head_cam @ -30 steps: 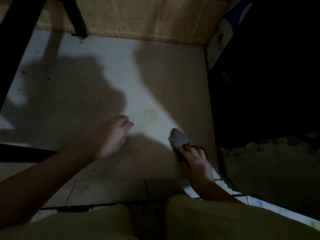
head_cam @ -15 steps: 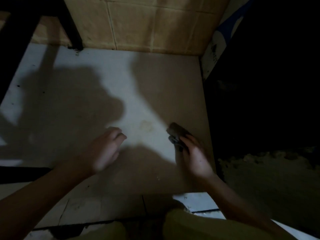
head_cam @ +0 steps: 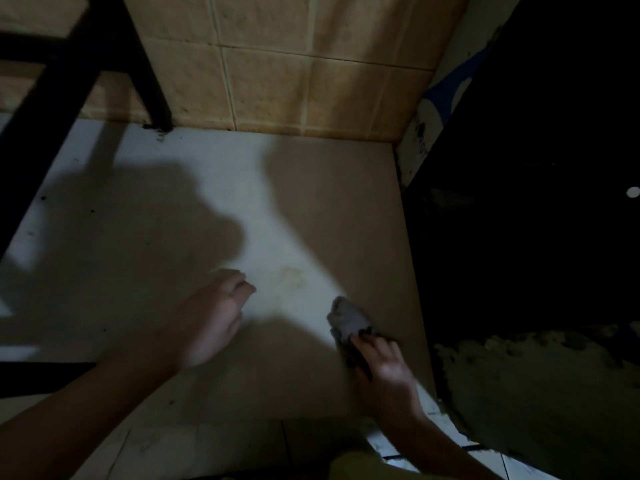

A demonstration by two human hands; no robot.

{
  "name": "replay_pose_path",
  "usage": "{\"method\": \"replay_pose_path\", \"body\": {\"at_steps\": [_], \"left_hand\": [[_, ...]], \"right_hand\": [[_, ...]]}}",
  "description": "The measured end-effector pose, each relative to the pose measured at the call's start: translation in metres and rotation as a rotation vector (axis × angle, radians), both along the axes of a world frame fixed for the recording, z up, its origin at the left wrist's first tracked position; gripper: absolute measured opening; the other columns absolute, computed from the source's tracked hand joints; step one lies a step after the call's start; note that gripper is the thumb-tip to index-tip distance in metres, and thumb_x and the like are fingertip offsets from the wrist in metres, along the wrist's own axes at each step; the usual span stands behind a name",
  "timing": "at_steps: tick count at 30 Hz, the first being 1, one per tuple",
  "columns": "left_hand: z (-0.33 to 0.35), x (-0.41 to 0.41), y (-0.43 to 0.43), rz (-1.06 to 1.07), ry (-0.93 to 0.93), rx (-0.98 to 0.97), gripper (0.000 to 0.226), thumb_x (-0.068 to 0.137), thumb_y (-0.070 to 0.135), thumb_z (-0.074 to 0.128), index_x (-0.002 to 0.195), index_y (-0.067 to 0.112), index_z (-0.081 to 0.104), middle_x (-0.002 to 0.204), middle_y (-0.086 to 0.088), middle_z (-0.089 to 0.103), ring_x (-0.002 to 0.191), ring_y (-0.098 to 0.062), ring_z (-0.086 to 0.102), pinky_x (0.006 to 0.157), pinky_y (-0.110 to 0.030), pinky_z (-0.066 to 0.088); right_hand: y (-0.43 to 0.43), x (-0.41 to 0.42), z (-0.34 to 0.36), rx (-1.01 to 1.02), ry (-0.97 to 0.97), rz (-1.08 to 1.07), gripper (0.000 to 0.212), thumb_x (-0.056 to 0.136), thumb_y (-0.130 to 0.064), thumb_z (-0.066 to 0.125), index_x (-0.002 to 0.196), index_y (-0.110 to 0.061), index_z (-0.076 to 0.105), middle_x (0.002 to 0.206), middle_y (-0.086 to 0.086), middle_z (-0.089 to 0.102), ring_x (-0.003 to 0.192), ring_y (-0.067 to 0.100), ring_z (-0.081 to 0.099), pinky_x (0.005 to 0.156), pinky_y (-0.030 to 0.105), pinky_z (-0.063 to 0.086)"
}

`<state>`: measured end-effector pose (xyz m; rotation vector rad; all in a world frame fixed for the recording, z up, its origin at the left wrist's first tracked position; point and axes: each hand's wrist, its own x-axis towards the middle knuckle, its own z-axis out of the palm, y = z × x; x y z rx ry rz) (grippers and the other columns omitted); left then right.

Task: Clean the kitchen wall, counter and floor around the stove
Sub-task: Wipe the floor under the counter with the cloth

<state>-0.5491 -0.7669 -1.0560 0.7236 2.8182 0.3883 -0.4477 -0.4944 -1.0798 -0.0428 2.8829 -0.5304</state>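
Observation:
A pale floor (head_cam: pixel 304 209) lies below me, dimly lit and crossed by shadows. My right hand (head_cam: pixel 384 368) presses a crumpled grey rag (head_cam: pixel 348 320) onto the floor near its right edge. My left hand (head_cam: pixel 211 317) hovers over or rests on the floor to the left, fingers loosely curled and holding nothing. A faint yellowish ring stain (head_cam: pixel 291 275) marks the floor between the two hands. Beige wall tiles (head_cam: pixel 311 81) rise behind the floor.
A black metal frame leg (head_cam: pixel 145 74) meets the floor at the back left. A dark cavity (head_cam: pixel 536 202) fills the right side, with rough crumbly concrete (head_cam: pixel 536 382) below it. A white and blue panel (head_cam: pixel 446 98) lines the right corner. Small dark specks dot the floor on the left.
The rag and my right hand slid back and forth slightly over the same spot near the floor's right edge. My left hand stayed about where it was. The camera tilted up, showing more wall.

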Motion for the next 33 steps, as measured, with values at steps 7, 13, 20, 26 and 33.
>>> {"method": "replay_pose_path", "body": {"at_steps": [7,13,20,26,33], "left_hand": [[0.005,0.002,-0.002,0.018,-0.062,-0.024,0.047,0.089,0.014,0.054,0.136,0.012,0.049,0.146,-0.010,0.039,0.137,-0.024,0.035,0.110,-0.028,0.033],[0.007,0.004,-0.016,0.109,-0.097,-0.022,0.043,0.092,0.015,0.052,0.135,0.011,0.049,0.141,-0.008,0.045,0.130,-0.023,0.043,0.106,-0.027,0.034],[0.003,0.002,-0.038,0.122,-0.011,0.014,0.036,0.073,0.004,0.072,0.108,0.005,0.066,0.106,-0.015,0.066,0.086,-0.030,0.068,0.073,-0.035,0.055],[0.005,-0.006,-0.035,0.112,0.016,-0.040,0.040,0.077,0.026,0.046,0.103,0.005,0.068,0.100,-0.015,0.070,0.086,-0.029,0.070,0.080,-0.029,0.048],[0.008,-0.018,-0.028,0.179,-0.011,-0.018,0.028,0.077,0.014,0.059,0.098,0.000,0.071,0.099,-0.019,0.070,0.088,-0.034,0.070,0.070,-0.042,0.058]], "right_hand": [[-0.056,0.000,0.007,-0.008,-0.101,0.386,0.028,0.066,-0.041,0.062,0.090,-0.036,0.075,0.090,-0.015,0.071,0.072,0.007,0.068,0.058,0.013,0.051],[-0.084,-0.031,-0.002,-0.114,-0.135,0.469,0.042,0.092,-0.018,0.043,0.134,-0.017,0.050,0.137,0.007,0.049,0.122,0.028,0.044,0.102,0.036,0.040],[-0.073,-0.090,-0.010,-0.261,-0.001,0.208,0.044,0.088,-0.015,0.051,0.132,-0.021,0.051,0.143,-0.001,0.043,0.127,0.022,0.036,0.105,0.029,0.032],[-0.044,-0.144,-0.009,-0.380,0.184,-0.101,0.038,0.077,-0.004,0.054,0.112,-0.011,0.066,0.116,0.011,0.064,0.107,0.022,0.057,0.101,0.025,0.039],[-0.007,-0.222,-0.004,-0.261,0.178,-0.486,0.040,0.084,0.002,0.055,0.123,-0.005,0.059,0.122,0.018,0.059,0.114,0.033,0.053,0.101,0.036,0.041]]}}
